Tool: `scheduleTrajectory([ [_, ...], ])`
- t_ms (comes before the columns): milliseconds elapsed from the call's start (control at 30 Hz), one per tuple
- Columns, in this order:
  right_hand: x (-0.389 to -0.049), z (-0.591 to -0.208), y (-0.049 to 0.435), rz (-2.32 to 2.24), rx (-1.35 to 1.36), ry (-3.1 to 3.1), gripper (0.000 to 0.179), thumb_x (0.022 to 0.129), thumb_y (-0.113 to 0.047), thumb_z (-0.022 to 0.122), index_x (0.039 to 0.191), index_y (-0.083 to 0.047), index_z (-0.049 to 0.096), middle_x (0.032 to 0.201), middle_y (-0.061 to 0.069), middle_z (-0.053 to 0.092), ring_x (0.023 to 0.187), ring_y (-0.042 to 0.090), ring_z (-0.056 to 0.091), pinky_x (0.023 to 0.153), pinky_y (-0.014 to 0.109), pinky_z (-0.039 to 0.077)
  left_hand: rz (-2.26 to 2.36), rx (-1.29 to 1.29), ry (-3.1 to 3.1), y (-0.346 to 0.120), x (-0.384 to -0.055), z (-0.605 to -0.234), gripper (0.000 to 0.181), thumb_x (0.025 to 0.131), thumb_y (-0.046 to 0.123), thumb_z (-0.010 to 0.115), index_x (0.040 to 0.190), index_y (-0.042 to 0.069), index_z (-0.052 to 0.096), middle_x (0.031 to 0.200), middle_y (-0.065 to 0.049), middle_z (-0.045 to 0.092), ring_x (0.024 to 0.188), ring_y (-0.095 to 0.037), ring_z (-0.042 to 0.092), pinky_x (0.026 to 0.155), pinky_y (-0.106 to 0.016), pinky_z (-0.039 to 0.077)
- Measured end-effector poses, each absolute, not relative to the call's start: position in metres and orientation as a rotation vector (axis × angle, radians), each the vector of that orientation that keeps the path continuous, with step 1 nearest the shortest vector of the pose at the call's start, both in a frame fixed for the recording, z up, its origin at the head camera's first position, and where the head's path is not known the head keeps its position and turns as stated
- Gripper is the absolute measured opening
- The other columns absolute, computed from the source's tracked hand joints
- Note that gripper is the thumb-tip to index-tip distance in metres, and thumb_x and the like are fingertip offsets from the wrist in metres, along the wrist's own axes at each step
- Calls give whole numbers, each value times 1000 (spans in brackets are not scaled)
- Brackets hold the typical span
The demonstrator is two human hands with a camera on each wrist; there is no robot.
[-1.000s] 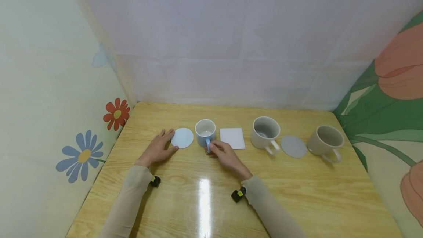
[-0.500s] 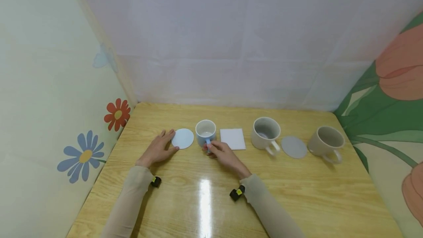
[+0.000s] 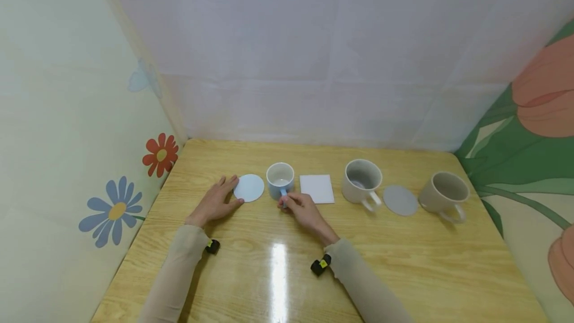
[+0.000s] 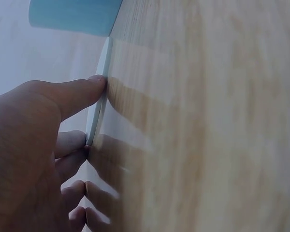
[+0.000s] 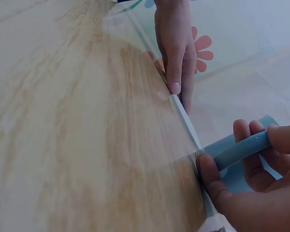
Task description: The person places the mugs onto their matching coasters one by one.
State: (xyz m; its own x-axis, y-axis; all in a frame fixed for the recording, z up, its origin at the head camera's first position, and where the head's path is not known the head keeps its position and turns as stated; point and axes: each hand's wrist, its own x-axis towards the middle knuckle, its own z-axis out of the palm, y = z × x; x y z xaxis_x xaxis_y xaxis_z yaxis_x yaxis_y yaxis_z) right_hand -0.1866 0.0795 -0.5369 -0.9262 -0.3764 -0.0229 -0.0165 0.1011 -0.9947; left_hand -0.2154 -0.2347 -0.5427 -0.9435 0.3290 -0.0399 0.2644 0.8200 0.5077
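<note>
My right hand [image 3: 307, 211] holds the handle [image 5: 244, 150] of a small light-blue mug [image 3: 274, 191], white inside and upright on the table. In the right wrist view its fingers curl through the handle while the thumb lies along it. Just left of the mug lies a round pale-blue coaster [image 3: 248, 188]. My left hand [image 3: 213, 203] rests at that coaster's left side, fingers extended. Seen from the left wrist, the thumb touches the rim of the coaster [image 4: 99, 96], with the other fingertips down at the table beside it.
Right of the blue mug lies a square white coaster [image 3: 317, 189]. Further right stand a larger white mug [image 3: 354, 191], a round grey coaster [image 3: 399, 200] and a beige mug [image 3: 430, 196]. A white sheet [image 3: 287, 64] hangs behind the wooden table [image 3: 233, 283]; flowered panels flank it.
The right fingers have settled slightly further round the mug's handle. The left hand, the mugs and the coasters stay in place; the head view shifts a little.
</note>
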Motion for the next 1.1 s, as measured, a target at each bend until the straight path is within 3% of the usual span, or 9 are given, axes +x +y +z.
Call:
scheduleTrajectory([
  [533,-189,-526,79,-1892,-404,2223,30,113,-17,55,107,4,76,109,17,77,106,28,69,101,50,59,912,472,2848,-238,-213,-549,76,104,29,70,165,0,34,174,-19,29,163,-51,11,130,-72,8],
  [933,-192,-518,76,-1957,-491,2158,29,112,-9,53,110,14,71,112,31,73,104,21,72,104,56,59,981,440,2821,-238,-211,-551,77,105,30,71,167,4,33,176,-15,27,165,-46,8,132,-67,4],
  [1100,-192,-515,72,-1956,-496,2150,31,112,-10,53,111,17,69,114,34,71,106,32,73,104,56,60,980,439,2819,-239,-212,-551,77,105,32,70,167,4,33,176,-14,27,165,-46,7,132,-68,4],
])
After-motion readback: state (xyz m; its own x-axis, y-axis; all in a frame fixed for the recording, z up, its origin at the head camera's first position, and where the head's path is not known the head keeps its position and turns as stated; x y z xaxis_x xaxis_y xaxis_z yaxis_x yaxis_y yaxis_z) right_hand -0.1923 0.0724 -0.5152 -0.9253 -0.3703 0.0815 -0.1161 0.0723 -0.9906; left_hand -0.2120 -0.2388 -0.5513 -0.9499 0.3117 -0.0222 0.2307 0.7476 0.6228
